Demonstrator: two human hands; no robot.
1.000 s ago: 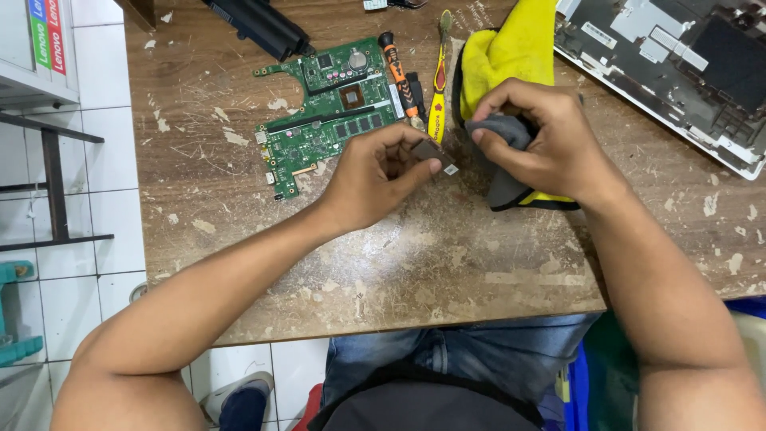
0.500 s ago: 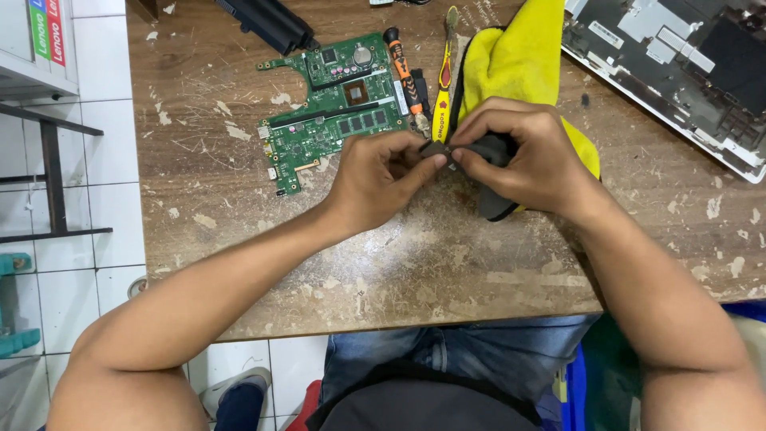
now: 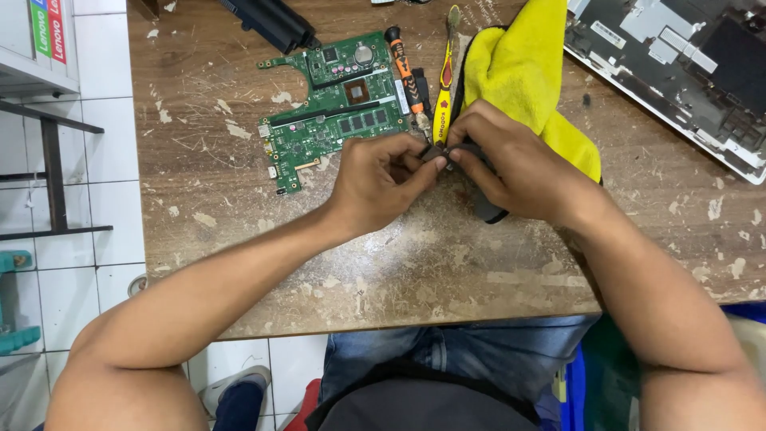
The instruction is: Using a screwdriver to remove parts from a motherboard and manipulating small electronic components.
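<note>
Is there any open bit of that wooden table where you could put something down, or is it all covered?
Bare wood lies along the near table edge, under both forearms. Another free patch sits left of the green circuit board, toward the table's left edge. It is crowded at the far side: the screwdriver, yellow cloth and opened laptop case sit close around the left hand and right hand.

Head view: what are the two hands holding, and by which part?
Both hands, left and right, pinch a small dark part at its near ends; what it is cannot be told.
</note>
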